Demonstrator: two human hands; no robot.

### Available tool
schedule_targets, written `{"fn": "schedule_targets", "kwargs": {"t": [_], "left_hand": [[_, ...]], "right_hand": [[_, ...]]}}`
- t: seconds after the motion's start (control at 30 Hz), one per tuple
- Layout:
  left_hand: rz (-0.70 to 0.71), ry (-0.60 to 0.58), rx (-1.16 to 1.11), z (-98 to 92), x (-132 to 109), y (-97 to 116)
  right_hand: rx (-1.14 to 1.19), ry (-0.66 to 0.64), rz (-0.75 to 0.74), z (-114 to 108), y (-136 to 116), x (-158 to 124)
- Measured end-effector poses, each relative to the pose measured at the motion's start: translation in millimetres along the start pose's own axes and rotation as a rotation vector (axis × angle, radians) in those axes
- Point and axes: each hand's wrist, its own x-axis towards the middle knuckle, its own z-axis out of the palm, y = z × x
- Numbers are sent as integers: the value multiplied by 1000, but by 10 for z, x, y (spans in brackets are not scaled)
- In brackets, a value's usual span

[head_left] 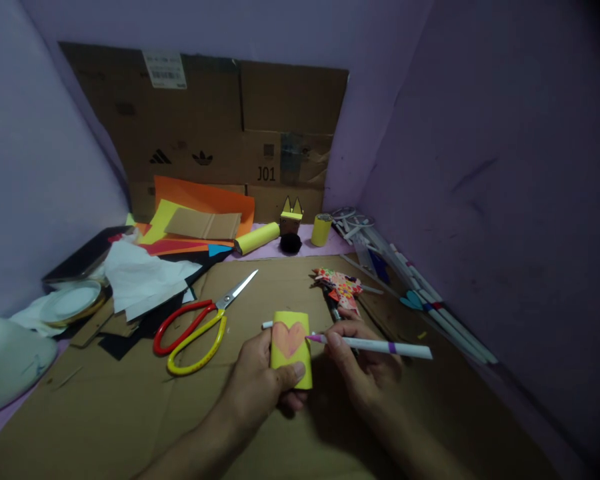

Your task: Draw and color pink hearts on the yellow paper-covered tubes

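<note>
My left hand (265,387) is wrapped round a short yellow paper roll (291,347) with a pink heart drawn on its front, holding it upright above the cardboard. My right hand (365,370) pinches a white marker with a purple band (380,347). The marker's tip touches the right edge of the heart. A second white pen (267,325) pokes out behind the roll on the left.
Red-and-yellow scissors (200,327) lie left of the roll on the cardboard sheet (105,413). Coloured papers (190,223), a long yellow roll (257,238), a small yellow roll (321,230), a patterned paper figure (340,287) and several markers (430,300) lie behind and to the right. A tape roll (73,303) sits at left.
</note>
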Motion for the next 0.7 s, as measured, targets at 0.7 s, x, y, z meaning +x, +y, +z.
{"fn": "schedule_targets", "kwargs": {"t": [0.7], "left_hand": [[12,-14,-21,-20,12,-40]], "right_hand": [[23,104,-45,37,-47,45]]}}
